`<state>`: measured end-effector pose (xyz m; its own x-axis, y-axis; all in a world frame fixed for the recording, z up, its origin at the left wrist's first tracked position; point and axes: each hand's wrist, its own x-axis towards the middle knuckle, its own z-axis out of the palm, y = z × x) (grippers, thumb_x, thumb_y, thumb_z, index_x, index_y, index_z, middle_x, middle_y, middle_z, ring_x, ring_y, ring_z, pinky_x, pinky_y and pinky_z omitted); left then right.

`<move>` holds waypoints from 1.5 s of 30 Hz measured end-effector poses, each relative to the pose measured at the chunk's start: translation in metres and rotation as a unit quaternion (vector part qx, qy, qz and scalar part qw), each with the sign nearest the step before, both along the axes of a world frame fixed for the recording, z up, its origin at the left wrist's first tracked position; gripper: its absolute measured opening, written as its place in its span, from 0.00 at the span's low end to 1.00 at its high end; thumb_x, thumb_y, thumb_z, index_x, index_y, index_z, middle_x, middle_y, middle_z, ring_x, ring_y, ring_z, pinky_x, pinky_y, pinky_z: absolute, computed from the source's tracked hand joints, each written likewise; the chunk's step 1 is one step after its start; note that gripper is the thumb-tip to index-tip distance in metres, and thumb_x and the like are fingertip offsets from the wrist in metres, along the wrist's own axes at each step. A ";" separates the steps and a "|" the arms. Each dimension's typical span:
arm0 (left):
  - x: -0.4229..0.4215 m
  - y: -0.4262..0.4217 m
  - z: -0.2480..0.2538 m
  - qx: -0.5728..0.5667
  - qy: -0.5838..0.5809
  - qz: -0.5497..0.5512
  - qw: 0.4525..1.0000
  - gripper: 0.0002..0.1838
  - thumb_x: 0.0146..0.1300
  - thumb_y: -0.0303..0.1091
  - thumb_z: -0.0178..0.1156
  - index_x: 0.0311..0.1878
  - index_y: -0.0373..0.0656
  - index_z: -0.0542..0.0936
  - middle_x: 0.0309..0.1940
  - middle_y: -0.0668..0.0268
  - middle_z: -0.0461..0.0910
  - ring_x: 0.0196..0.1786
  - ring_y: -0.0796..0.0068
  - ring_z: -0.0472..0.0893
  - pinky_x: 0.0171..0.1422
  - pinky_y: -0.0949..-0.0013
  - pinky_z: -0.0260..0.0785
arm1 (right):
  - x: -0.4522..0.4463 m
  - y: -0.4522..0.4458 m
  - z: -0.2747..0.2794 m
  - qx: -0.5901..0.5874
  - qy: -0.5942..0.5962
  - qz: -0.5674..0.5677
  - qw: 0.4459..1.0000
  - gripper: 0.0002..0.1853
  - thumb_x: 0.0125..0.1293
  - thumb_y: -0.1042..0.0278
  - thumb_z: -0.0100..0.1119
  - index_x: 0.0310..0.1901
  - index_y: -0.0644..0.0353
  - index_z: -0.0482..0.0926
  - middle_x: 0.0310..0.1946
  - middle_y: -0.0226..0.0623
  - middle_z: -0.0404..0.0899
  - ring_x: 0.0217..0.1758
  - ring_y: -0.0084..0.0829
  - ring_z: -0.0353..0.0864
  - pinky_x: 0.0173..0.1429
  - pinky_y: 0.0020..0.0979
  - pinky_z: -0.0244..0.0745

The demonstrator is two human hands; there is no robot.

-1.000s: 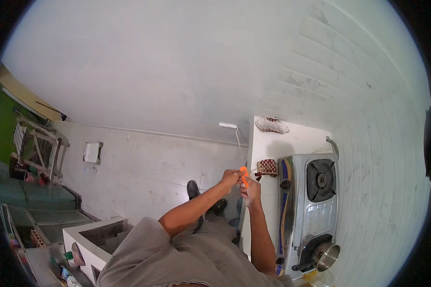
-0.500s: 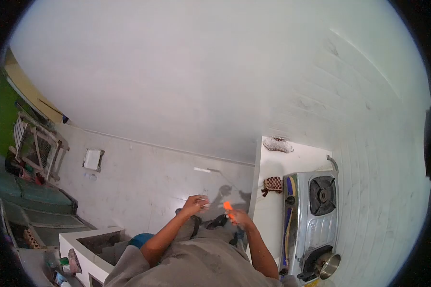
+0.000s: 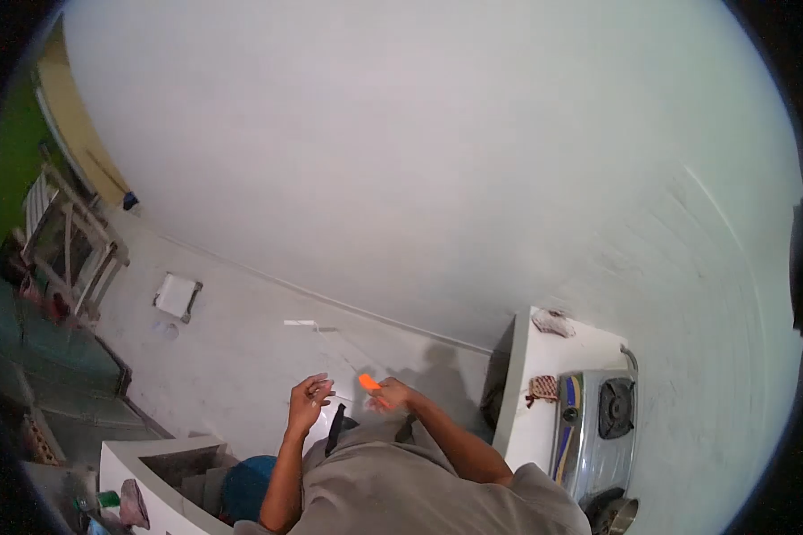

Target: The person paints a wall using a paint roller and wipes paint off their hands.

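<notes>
My right hand [image 3: 391, 395] is closed round the orange handle [image 3: 368, 382] of a paint roller. A thin metal rod runs from the handle up and left to the white roller head [image 3: 300, 323], which shows over the pale floor. To the left, my left hand [image 3: 309, 398] is off the handle, its fingers apart and slightly curled, with nothing in them. Whitish marks show on its fingers.
A white counter [image 3: 517, 419] at the right bears a gas stove [image 3: 598, 446], a checked cloth [image 3: 542, 389] and a pot [image 3: 623, 514]. A white tray [image 3: 177, 296] lies on the floor [image 3: 232, 357]. A blue-green bucket [image 3: 248, 486] stands lower left, and a wooden frame [image 3: 71, 241] far left.
My left hand has let go of the orange handle and moved left. My right hand has carried the roller left and down. The view has turned, so the counter sits farther right and lower.
</notes>
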<state>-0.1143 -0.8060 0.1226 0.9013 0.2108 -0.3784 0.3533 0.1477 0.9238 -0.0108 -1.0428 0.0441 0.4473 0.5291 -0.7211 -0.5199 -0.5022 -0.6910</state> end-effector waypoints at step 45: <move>0.091 0.535 -0.088 0.041 0.254 0.527 0.810 0.22 0.66 0.23 0.63 0.63 0.38 0.76 0.53 0.59 0.86 0.50 0.70 0.86 0.54 0.67 0.79 | 0.316 0.983 -0.383 -0.053 -0.454 0.524 0.719 0.21 0.69 0.57 0.57 0.52 0.68 0.76 0.47 0.58 0.81 0.51 0.58 0.81 0.55 0.55 0.76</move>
